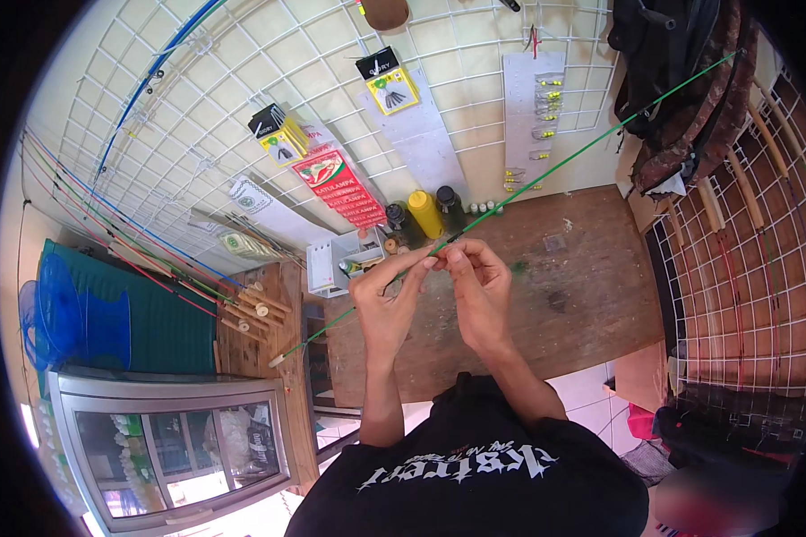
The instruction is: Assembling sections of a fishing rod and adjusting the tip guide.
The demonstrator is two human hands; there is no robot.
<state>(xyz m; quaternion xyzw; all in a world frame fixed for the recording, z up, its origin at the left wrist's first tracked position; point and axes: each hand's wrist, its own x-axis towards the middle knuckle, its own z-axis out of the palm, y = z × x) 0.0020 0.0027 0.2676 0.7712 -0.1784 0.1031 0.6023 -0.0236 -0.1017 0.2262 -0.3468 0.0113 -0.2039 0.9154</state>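
Observation:
A slim green fishing rod [555, 173] crosses slantwise from the lower left to the upper right, over a worn wooden table [582, 295]. My left hand [387, 291] is closed on the rod near its middle, thumb and forefinger pinched together. Right beside it, my right hand [482, 291] has its fingertips pressed together against the rod; what they pinch is too small to make out. Just beyond my hands stand a yellow bottle [424, 215] and two dark bottles, one at its right [450, 211] and one at its left [405, 227].
White open boxes [329, 268] sit left of the bottles. A white wire grid [242, 54] behind carries packets and lure cards. More rods with pale handles [258, 311] lean at left, above a glass-fronted cabinet [170, 447]. Black bags [681, 80] hang at the far right.

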